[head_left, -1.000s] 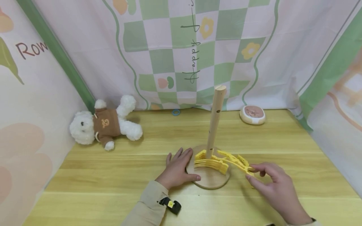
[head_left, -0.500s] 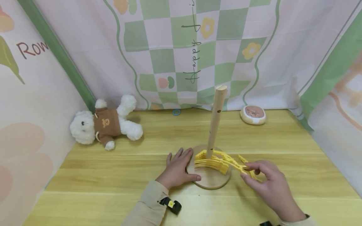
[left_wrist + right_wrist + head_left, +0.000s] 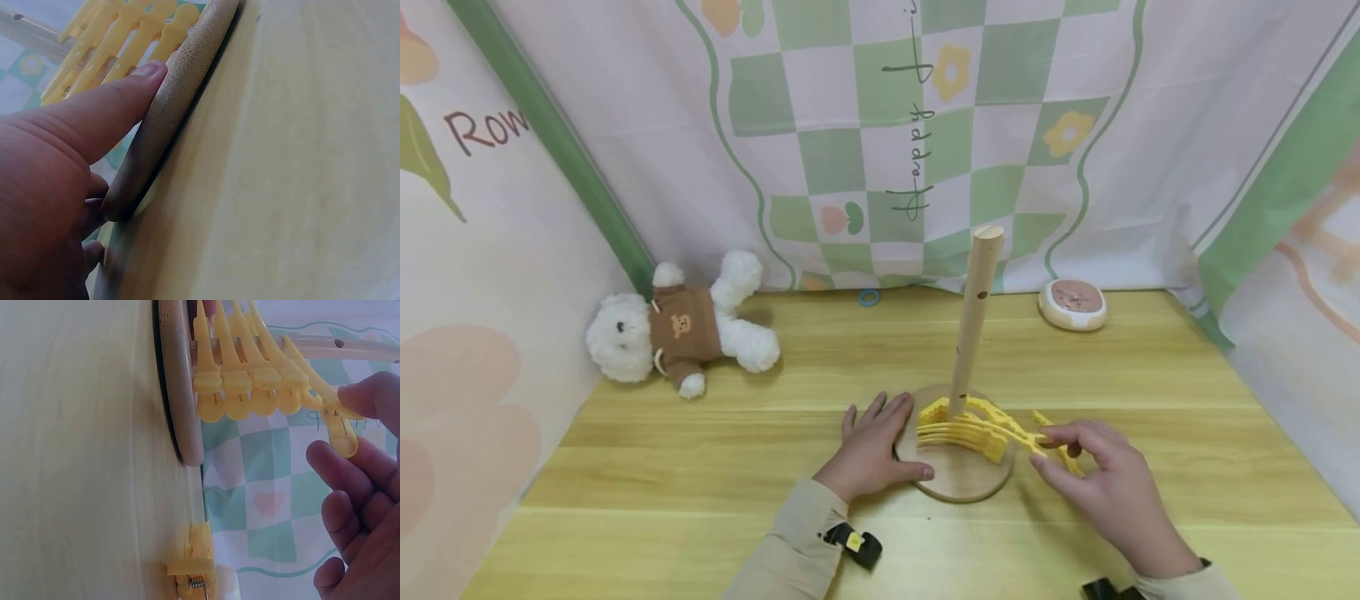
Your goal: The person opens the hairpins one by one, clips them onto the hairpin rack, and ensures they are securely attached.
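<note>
A round wooden base (image 3: 964, 483) carries an upright wooden post (image 3: 973, 325) with small holes. Several curved yellow plastic spring clips (image 3: 958, 437) stand side by side at the post's foot. My left hand (image 3: 872, 450) rests on the base's left edge, fingers spread and straight, thumb (image 3: 119, 103) along the rim. With thumb and fingers, my right hand (image 3: 1105, 483) pinches the handle end of another yellow spring clip (image 3: 340, 434). That clip's long end reaches left to the post, above the row. The right fingers partly hide a loose yellow spring clip (image 3: 194, 575) on the table behind them.
A plush toy (image 3: 681, 325) in a brown top lies on the wooden table (image 3: 700, 467) at the back left. A small blue ring (image 3: 868, 297) and a white-and-pink device (image 3: 1072, 304) are near the back curtain (image 3: 820, 83).
My right hand has moved left with the pinched spring clip, whose far end now overlaps the post's foot. The left hand and the base have stayed put.
</note>
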The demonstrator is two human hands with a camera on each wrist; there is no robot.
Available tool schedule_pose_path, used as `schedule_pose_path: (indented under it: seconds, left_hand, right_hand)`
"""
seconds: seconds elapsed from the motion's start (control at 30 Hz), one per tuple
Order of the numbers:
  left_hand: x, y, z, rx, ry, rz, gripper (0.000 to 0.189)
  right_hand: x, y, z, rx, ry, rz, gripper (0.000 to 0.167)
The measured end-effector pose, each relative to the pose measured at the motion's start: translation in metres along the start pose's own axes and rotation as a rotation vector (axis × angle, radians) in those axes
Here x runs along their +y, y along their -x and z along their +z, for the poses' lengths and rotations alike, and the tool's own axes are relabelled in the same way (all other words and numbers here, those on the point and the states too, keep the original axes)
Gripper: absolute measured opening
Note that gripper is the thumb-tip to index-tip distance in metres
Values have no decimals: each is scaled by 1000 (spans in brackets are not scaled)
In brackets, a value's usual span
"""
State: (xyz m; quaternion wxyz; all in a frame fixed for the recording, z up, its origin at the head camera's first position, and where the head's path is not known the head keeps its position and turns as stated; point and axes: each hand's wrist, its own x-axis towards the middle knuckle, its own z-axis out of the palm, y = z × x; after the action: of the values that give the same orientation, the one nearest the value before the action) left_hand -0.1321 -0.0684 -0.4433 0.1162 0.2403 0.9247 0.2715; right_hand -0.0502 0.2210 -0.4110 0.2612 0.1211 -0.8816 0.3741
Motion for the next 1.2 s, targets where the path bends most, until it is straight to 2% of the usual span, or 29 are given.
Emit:
schedule_pose_path:
  seconds: [0.17,0.43,0.87,1.2]
  left_hand:
    - [0,1,-1,0,0,0,107]
    - [-1,1,0,2,3,8,106]
    - [0,2,-1,-2,7,4,105]
    - [2,1,-2,-2,-10,6,105]
  right_hand:
    - [-2,-2,3,-12,6,25,32]
    - [-2,-5,7,-8,0,2,33]
    - [-6,-9,11,-52,16,24,30]
    - [-5,-11,11,-47,32,-3,32]
